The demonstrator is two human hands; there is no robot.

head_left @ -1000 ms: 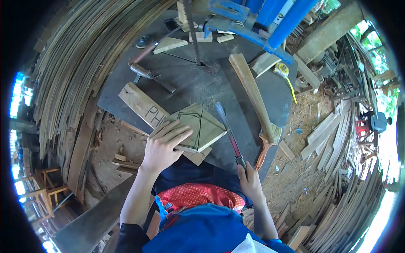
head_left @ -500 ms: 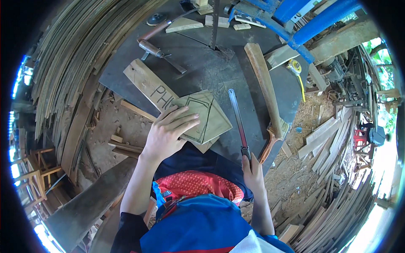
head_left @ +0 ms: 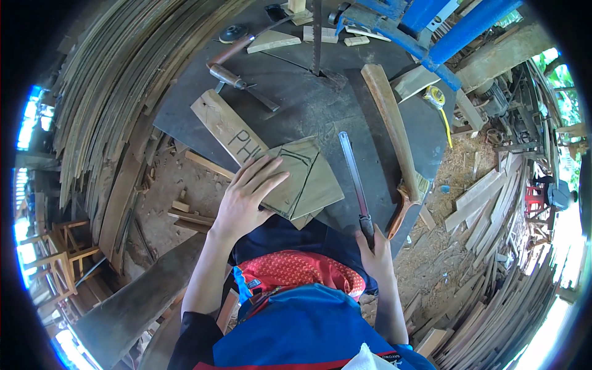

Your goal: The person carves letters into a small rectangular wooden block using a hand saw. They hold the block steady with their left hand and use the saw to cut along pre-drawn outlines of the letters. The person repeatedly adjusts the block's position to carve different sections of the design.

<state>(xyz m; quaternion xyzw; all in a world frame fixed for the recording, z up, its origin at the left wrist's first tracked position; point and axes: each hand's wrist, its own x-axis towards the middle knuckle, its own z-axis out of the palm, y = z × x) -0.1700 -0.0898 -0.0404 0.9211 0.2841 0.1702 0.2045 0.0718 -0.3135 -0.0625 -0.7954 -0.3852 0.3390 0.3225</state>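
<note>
My left hand (head_left: 245,196) lies over the near left edge of a square wooden board (head_left: 311,179) marked with dark pencil lines. Its fingers stretch across the surface; the thumb is mostly hidden. Under the board runs a longer plank (head_left: 216,118) with dark lettering, reaching to the far left, and another wood corner (head_left: 303,221) shows below. In my right hand (head_left: 376,254), closed around a dark handle, is a long narrow metal tool (head_left: 353,169) with a flat, round-ended blade pointing away from me. The blade stands apart from the board, to its right.
An upright saw blade (head_left: 316,40) passes through the dark table (head_left: 296,111). On the right lie a long wooden bar (head_left: 390,117), a reddish-brown handle (head_left: 401,216) and a yellow tape measure (head_left: 435,95). A wooden-handled metal tool (head_left: 228,75) sits far left, near blue machine framing (head_left: 425,31).
The whole view has shifted slightly right and down. The square board has turned a little clockwise, and my left fingers have drawn back slightly to the left. My right hand keeps its tool.
</note>
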